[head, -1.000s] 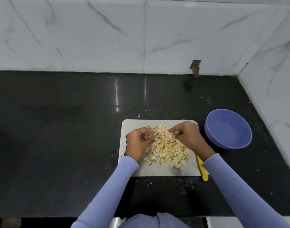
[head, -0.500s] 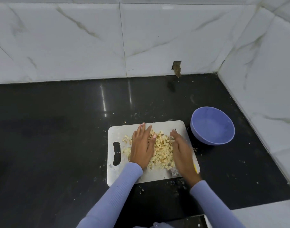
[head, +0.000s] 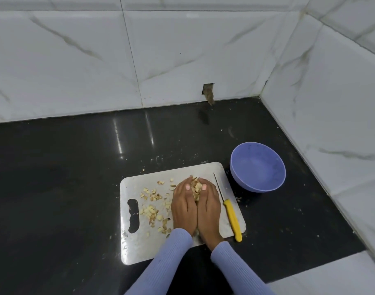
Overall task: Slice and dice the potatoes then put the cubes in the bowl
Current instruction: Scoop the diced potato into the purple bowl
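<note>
Pale marble-veined wall tiles [head: 182, 50] are meeting in a corner behind the glossy black surface [head: 65, 177] where I am working. My left hand [head: 183, 204] and right hand [head: 208, 206] are pressing together, cupping a heap of small pale potato cubes [head: 195, 188] on the white plastic cutting board [head: 139, 250]. I should be keeping my palms sealed while lifting toward the empty lilac plastic bowl [head: 258, 167], then returning for strays left of my hands. The yellow-handled knife [head: 231, 216] is lying beside my right hand.

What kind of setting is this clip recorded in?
Most likely a home kitchen corner. A glossy black countertop meets white marble-look wall tiles on two sides, and on it sit a cutting board with diced potato cubes, a yellow-handled knife and a blue bowl.
</note>
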### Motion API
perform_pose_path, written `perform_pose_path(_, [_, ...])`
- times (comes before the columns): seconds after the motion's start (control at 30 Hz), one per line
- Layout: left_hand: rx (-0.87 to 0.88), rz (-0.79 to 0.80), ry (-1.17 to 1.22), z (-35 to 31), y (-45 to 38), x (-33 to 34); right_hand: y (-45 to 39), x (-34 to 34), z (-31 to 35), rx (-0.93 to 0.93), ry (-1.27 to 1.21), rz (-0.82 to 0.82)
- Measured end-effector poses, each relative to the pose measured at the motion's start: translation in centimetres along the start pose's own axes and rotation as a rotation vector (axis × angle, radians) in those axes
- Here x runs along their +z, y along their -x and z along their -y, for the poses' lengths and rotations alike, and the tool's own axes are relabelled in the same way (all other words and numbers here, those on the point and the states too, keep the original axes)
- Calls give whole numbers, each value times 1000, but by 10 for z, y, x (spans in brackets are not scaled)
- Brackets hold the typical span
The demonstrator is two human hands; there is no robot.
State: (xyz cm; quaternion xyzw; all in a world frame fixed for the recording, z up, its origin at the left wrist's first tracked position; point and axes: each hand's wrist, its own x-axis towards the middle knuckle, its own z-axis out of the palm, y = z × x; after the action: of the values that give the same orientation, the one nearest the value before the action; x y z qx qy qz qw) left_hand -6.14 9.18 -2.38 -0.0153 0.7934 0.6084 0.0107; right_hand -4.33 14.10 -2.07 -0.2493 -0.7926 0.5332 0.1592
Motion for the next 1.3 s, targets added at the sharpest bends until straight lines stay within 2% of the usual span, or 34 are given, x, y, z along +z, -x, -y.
perform_pose_path(0.1, [-81,-19,155,-6,-1,3,-1,0,10,40,-119,4])
perform_pose_path(0.23, [-206,-97,303,-14,-4,5,-6,3,25,198,-339,64])
perform_pose_path(0.43, [-478,-266,671,-35,-7,4,-14,-6,42,555,-740,74])
perform_pose_path(0.57, [-505,-323,749,-52,0,3,-12,-14,45,713,-915,114])
perform_pose_path(0.67, [-477,-324,765,-76,4,10,-18,-30,52,735,-1033,159])
perform_pose_path(0.77, [-431,-260,831,-108,2,25,-35,-53,61,706,-1154,176])
perform_pose_path(1.0, [-458,-114,860,-149,-25,100,-99,-116,69,588,-1213,11])
perform_pose_path(1.17, [-486,-13,714,-140,-40,134,-129,-136,49,449,-845,-171])
perform_pose_path(1.3, [-453,46,650,-129,-42,140,-143,-142,36,389,-699,-191])
